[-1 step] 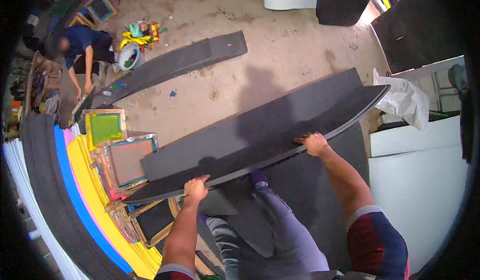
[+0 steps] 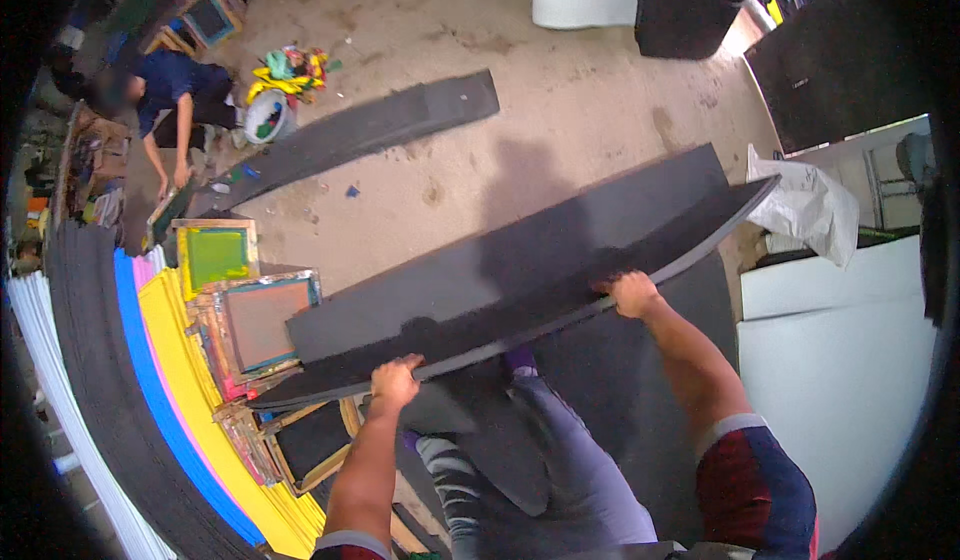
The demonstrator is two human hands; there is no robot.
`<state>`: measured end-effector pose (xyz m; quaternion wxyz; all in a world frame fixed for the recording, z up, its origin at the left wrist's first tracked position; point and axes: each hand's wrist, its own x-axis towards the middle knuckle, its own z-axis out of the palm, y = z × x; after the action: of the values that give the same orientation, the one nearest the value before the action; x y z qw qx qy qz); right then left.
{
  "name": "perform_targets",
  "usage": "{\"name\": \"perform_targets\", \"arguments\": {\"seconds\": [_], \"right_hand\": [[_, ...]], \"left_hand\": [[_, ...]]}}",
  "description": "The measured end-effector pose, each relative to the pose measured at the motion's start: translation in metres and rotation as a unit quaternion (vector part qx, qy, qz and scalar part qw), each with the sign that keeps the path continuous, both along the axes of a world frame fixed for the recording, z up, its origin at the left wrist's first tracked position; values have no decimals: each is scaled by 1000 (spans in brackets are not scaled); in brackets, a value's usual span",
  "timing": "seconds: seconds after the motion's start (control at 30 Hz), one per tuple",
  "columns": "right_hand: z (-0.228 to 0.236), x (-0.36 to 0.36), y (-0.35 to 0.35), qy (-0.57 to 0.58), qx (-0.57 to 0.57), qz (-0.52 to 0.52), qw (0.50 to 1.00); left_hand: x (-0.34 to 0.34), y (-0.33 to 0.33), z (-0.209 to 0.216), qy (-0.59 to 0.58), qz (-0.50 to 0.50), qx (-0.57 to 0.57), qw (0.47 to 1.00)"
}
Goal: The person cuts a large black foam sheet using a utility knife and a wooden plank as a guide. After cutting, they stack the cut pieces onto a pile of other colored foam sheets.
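A long black sheet [image 2: 690, 212], which looks like foam, is bent up along its near side in front of me. My left hand [image 2: 396, 382] grips the raised near edge left of the middle, its thumb over the top. Farther right along that same edge, my right hand [image 2: 633, 294] is closed on it, fingers reaching over the inner face. What the fingers do beneath the edge is hidden. The far part of the black material [image 2: 480, 250] lies flat on the floor beyond the fold. More dark sheet [image 2: 680, 360] is spread below, around my legs.
Wooden-framed screens [image 2: 268, 322] and upright stacks of yellow sheets [image 2: 190, 360] stand at left. A person [image 2: 175, 90] crouches far left beside a white bucket [image 2: 265, 115]. Another black strip [image 2: 400, 115] lies beyond. White sheets [image 2: 835, 380] and a white sack [image 2: 805, 205] are at right.
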<state>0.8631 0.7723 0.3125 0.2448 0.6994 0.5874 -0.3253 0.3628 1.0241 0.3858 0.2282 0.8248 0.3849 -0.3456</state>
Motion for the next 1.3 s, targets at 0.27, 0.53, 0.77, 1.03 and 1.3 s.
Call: {"name": "perform_targets", "arguments": {"seconds": [0.27,0.53,0.77,1.03,1.3], "right_hand": [[126,-3,3,-4,24,2,1000],[284,-94,102,45,97,86,990],[353,-198,156,36,148,205,967],[440,-388,240,53,242,348,904],[540,-616,297,101,292,466,829]], "left_hand": [[-23,-26,149,-50,26,30,998],[-129,-45,305,-28,106,92,990],[-254,-97,361,-31,193,161,967],[-418,-204,431,-67,319,251,911],[-564,-282,470,-58,434,332,836]]}}
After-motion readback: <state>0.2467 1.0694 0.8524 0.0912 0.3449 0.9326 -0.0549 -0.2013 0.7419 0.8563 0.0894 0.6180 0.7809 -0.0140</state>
